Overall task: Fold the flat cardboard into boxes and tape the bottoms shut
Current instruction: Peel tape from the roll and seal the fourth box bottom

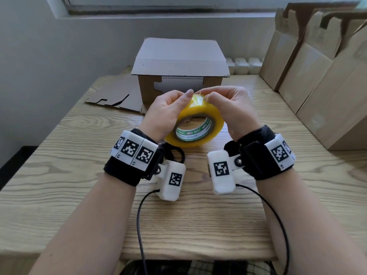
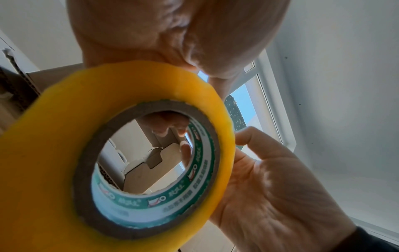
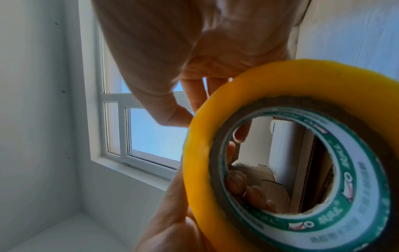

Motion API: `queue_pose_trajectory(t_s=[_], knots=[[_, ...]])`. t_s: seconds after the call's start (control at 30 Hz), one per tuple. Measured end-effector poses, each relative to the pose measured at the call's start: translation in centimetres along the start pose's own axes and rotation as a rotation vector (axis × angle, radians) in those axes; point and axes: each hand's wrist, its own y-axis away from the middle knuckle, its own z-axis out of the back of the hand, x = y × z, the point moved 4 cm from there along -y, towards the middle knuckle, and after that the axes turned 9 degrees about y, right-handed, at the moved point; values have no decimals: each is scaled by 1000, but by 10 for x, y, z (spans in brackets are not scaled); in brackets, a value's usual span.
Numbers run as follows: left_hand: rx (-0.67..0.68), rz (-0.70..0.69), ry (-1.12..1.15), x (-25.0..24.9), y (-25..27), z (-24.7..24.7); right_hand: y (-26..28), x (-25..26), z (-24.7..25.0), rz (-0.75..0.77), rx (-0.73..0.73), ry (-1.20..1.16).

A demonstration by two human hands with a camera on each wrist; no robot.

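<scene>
A roll of yellow tape [image 1: 195, 124] is held between both hands above the wooden surface [image 1: 79, 195], just in front of the folded cardboard box [image 1: 179, 76]. The roll is stood on edge and tilted: its open core is turned toward the wearer and slightly down, so its axis runs roughly front to back, and its lower rim is close to the surface; whether it touches cannot be told. The green and white printed core liner is visible in all views.

The left hand [image 1: 164, 114] is curled around the left side of the roll, with its fingers [image 3: 246, 187] hooked over the far rim and visible through the core in the right wrist view. The right hand [image 1: 232, 110] is curled over the right side of the roll, with its fingertips [image 1: 208, 96] pressed together at the top of the roll. Whether a loose tape end is pinched there cannot be told.

The box is stood with one flap raised. A flat cardboard sheet [image 1: 115, 96] lies to its left. More flat cardboard [image 1: 317, 76] leans upright at the right edge.
</scene>
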Motion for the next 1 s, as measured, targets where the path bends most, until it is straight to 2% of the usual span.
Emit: queue_pose_trajectory(t_s=[0.27,1.0], knots=[[43,7,29,1,0,-1,0,-1,1,7,-9,2],[10,-25,3,1,0,-2,2,5,3,100,-18,72]])
